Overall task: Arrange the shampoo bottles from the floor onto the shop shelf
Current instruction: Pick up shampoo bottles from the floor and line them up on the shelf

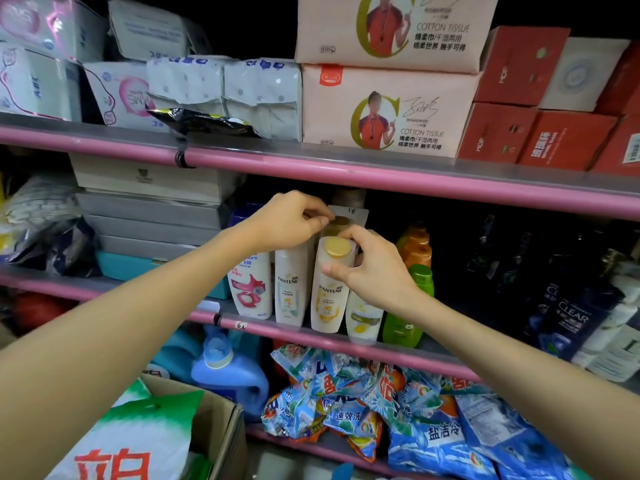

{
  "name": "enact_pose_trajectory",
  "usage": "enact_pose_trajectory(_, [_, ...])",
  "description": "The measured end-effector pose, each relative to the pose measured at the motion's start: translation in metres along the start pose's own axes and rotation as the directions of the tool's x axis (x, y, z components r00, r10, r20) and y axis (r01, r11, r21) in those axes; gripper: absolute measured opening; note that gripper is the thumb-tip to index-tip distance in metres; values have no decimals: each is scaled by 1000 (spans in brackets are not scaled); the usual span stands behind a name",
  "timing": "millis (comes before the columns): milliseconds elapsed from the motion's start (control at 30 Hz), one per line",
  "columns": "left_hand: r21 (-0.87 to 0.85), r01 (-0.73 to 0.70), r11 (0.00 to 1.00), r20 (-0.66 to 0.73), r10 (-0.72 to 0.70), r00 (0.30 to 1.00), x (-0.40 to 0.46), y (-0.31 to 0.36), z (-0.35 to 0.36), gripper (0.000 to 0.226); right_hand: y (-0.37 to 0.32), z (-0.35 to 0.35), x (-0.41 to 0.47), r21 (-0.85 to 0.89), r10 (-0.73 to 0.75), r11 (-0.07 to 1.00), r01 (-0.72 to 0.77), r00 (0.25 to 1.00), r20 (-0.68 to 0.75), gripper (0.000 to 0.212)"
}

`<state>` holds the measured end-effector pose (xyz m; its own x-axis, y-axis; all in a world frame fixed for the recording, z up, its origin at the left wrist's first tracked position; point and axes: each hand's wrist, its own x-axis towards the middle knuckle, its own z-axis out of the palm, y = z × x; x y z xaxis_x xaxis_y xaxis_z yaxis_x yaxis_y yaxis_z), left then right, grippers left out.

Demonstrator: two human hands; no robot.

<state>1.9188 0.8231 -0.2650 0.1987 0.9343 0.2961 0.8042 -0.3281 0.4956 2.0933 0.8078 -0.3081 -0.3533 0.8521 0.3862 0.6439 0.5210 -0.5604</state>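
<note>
Nearest to the camera, at about 7 o'clock, a cardboard box [221, 420] with a green and white bag stands low, and blue detergent packets [408, 407] lie on the bottom shelf; no shampoo bottle on the floor is visible here, so I cannot tell how many are left. Further in, on the middle shelf [398, 351], a row is already standing: a white bottle with red print [250, 289], one Pantene bottle [290, 285], then the Pantene bottle with the gold cap [327, 289] at the front edge. The right hand [375, 268] pinches this bottle near its shoulder, thumb on the front, so its grip is closed on it. The left hand [289, 220] has curled fingers pinching at the cap of a bottle behind [341, 222]. I judge the placing is well advanced and this bottle is being settled. The room is narrow: the pink rail of the upper shelf [346, 173] is just above the hands, a green bottle [410, 306] stands near at 3 o'clock, and the dark space behind, towards 1 o'clock, seems open.
</note>
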Motion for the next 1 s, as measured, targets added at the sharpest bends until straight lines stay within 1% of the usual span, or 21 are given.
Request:
enact_pose_trajectory(100, [55, -20, 998, 71, 16, 997, -3, 1, -2, 28, -2, 2, 5, -4, 25, 1000, -25, 1000, -8, 48])
enact_pose_trajectory(200, [60, -33, 998, 103, 27, 994, -4, 2, -1, 31, -4, 4, 6, -27, 18, 999, -19, 1000, -9, 47])
enact_pose_trajectory(367, [61, -63, 996, 87, 58, 995, -7, 2, -1, 31, -3, 3, 7, -61, 3, 998, -5, 999, -34, 47])
enact_pose_trajectory(467, [92, -85, 992, 67, 79, 995, -11, 2, -4, 32, -2, 6, 8, -85, 1, 996, -6, 998, -61, 48])
enact_pose_trajectory(667, [158, -144, 977, 153, 120, 981, -22, 3, -4, 47, 4, 13, 9, -116, -10, 993, 4, 998, -54, 46])
enact_pose_trajectory(767, [229, -162, 960, 161, 126, 979, -24, 1, 2, 45, 8, 15, 11, -145, -3, 989, -1, 999, -32, 49])
enact_pose_trajectory(833, [267, -138, 954, 152, 99, 983, -22, 0, 7, 43, 10, 16, 12, -175, 6, 984, -9, 1000, -19, 52])
enact_pose_trajectory(867, [288, -122, 950, 142, 83, 986, -22, -1, 10, 41, 10, 15, 14, -193, 11, 981, -11, 1000, 0, 54])
enact_pose_trajectory(933, [346, -107, 932, 116, 71, 991, -21, -1, 14, 38, 9, 8, 21, -219, 36, 976, -13, 994, 104, 56])
enact_pose_trajectory(967, [392, -115, 913, 100, 82, 992, -21, -1, 16, 37, 9, 2, 26, -200, 58, 979, -23, 984, 171, 55])
enact_pose_trajectory(1000, [438, -125, 890, 85, 98, 992, -21, -2, 18, 38, 8, -6, 31, -143, 82, 988, -51, 972, 218, 51])
